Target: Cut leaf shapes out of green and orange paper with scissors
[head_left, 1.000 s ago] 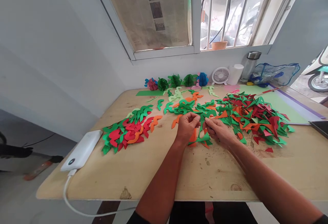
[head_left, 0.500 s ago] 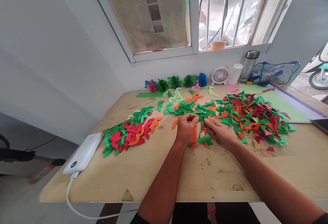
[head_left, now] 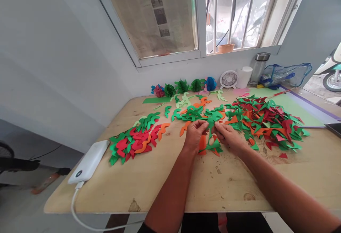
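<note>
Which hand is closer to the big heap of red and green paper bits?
The right hand. It is just left of the paper heap; the left hand is farther left, across the green paper piece both hands pinch.

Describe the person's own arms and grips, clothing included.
The left grip and right grip are ungloved human hands. Both forearms are bare, with no watch or bracelet visible; a black sleeve edge shows on the left one.

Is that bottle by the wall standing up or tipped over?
Standing up: the bottle is upright on its base beside the white cylinder, with its silver lid at the top.
</note>
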Demonstrator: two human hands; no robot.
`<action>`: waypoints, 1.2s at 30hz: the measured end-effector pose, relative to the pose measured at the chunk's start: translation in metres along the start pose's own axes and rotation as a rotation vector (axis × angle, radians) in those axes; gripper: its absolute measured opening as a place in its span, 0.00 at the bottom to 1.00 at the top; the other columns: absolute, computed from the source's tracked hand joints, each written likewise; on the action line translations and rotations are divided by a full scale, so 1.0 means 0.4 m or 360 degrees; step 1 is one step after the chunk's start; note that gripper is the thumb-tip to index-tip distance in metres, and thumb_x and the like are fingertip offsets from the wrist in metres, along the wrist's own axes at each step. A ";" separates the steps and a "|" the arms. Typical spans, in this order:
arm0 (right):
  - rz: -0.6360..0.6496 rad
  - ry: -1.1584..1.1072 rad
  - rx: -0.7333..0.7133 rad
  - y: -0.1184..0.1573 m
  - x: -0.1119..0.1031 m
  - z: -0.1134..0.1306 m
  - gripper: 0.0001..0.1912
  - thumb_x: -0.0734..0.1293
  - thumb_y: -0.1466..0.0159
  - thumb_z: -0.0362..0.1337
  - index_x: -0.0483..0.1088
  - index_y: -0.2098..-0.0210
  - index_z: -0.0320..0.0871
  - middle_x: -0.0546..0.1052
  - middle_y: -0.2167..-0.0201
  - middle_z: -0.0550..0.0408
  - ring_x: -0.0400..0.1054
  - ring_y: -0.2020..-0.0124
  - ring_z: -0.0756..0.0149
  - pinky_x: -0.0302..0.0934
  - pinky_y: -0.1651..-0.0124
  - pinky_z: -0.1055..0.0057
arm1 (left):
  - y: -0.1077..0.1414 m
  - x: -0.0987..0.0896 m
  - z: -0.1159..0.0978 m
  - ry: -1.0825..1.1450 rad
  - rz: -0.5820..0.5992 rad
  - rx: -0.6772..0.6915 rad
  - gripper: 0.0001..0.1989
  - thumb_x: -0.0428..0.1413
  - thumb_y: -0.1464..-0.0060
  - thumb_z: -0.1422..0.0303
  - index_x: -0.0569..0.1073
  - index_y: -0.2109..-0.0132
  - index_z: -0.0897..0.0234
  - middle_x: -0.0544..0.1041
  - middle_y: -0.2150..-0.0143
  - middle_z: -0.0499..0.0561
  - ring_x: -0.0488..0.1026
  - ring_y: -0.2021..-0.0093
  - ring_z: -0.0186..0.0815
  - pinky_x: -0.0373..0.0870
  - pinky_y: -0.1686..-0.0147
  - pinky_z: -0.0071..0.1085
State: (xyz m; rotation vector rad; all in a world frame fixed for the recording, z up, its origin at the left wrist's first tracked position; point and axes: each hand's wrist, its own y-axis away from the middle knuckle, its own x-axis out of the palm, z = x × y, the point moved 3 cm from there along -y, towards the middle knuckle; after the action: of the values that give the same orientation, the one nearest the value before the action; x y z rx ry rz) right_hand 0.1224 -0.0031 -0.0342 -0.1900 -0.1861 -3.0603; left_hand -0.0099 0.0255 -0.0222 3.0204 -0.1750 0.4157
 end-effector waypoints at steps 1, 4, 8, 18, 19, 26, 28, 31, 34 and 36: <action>-0.0017 -0.0017 -0.0009 -0.001 -0.002 0.001 0.26 0.65 0.44 0.60 0.67 0.75 0.42 0.51 0.87 0.67 0.40 0.86 0.76 0.33 0.84 0.75 | 0.000 0.001 0.000 -0.0051 0.0029 0.0009 0.11 0.64 0.62 0.62 0.73 0.76 0.66 0.70 0.78 0.46 0.66 0.76 0.28 0.63 0.72 0.27; -0.0053 -0.0043 -0.0024 -0.001 -0.005 0.004 0.26 0.65 0.45 0.61 0.65 0.77 0.42 0.50 0.87 0.68 0.40 0.86 0.77 0.34 0.84 0.75 | 0.002 0.006 -0.002 -0.0168 0.0093 0.0031 0.10 0.63 0.62 0.63 0.73 0.76 0.66 0.70 0.80 0.46 0.64 0.77 0.28 0.62 0.74 0.26; -0.0076 -0.0018 -0.0042 0.000 -0.002 0.004 0.27 0.65 0.45 0.61 0.67 0.75 0.41 0.51 0.87 0.67 0.41 0.86 0.77 0.34 0.83 0.76 | 0.005 0.003 -0.008 -0.0099 -0.0039 0.0072 0.10 0.62 0.60 0.63 0.71 0.75 0.65 0.70 0.81 0.45 0.65 0.78 0.28 0.62 0.74 0.26; 0.0003 0.0075 -0.0082 0.009 0.019 0.010 0.27 0.64 0.45 0.62 0.67 0.76 0.43 0.51 0.87 0.65 0.40 0.85 0.75 0.31 0.84 0.74 | 0.004 0.008 -0.005 0.0043 -0.0112 0.0114 0.12 0.64 0.60 0.62 0.71 0.73 0.65 0.71 0.79 0.46 0.68 0.77 0.29 0.65 0.72 0.27; 0.0000 0.0088 -0.0094 0.008 0.019 0.010 0.27 0.64 0.45 0.62 0.67 0.77 0.43 0.51 0.87 0.65 0.41 0.85 0.75 0.32 0.83 0.74 | 0.004 0.010 -0.005 0.0049 -0.0104 0.0122 0.12 0.64 0.60 0.62 0.71 0.73 0.65 0.71 0.79 0.45 0.68 0.77 0.29 0.65 0.72 0.27; -0.0028 0.0122 -0.0130 0.006 0.017 0.002 0.27 0.64 0.44 0.62 0.67 0.77 0.43 0.52 0.87 0.65 0.42 0.85 0.74 0.34 0.83 0.73 | 0.011 0.024 -0.008 0.0097 -0.0065 0.0171 0.11 0.63 0.59 0.64 0.70 0.74 0.65 0.70 0.79 0.44 0.66 0.78 0.27 0.65 0.71 0.27; -0.0024 0.0123 -0.0145 0.007 0.017 0.003 0.27 0.64 0.43 0.62 0.66 0.78 0.43 0.52 0.87 0.65 0.42 0.85 0.74 0.36 0.83 0.73 | 0.012 0.026 -0.008 0.0086 -0.0068 0.0185 0.11 0.63 0.59 0.64 0.70 0.74 0.65 0.70 0.79 0.44 0.66 0.78 0.27 0.65 0.71 0.27; -0.0016 0.0122 -0.0136 0.009 0.018 0.007 0.27 0.64 0.44 0.62 0.63 0.80 0.44 0.52 0.88 0.65 0.41 0.85 0.75 0.35 0.83 0.73 | 0.013 0.027 -0.010 0.0054 -0.0090 0.0205 0.12 0.63 0.59 0.63 0.70 0.74 0.65 0.70 0.79 0.44 0.66 0.77 0.27 0.65 0.72 0.27; 0.0003 0.0104 -0.0116 0.011 0.020 0.013 0.27 0.65 0.45 0.63 0.62 0.80 0.44 0.52 0.88 0.65 0.40 0.85 0.75 0.33 0.83 0.73 | 0.016 0.032 -0.011 0.0060 -0.0088 0.0204 0.13 0.64 0.60 0.62 0.69 0.75 0.65 0.69 0.79 0.43 0.66 0.78 0.27 0.66 0.72 0.27; 0.0014 0.0095 -0.0127 0.011 0.021 0.015 0.28 0.65 0.45 0.63 0.60 0.81 0.45 0.52 0.88 0.65 0.41 0.86 0.75 0.33 0.83 0.73 | 0.017 0.038 -0.011 0.0107 -0.0064 0.0194 0.14 0.65 0.60 0.61 0.69 0.75 0.65 0.68 0.80 0.43 0.66 0.79 0.27 0.66 0.72 0.27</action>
State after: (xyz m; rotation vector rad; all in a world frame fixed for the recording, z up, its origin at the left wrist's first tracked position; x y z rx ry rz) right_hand 0.1152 -0.0073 -0.0266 -0.1030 -0.0599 -3.0619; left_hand 0.0026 0.0175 -0.0135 3.1170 -0.0870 0.5424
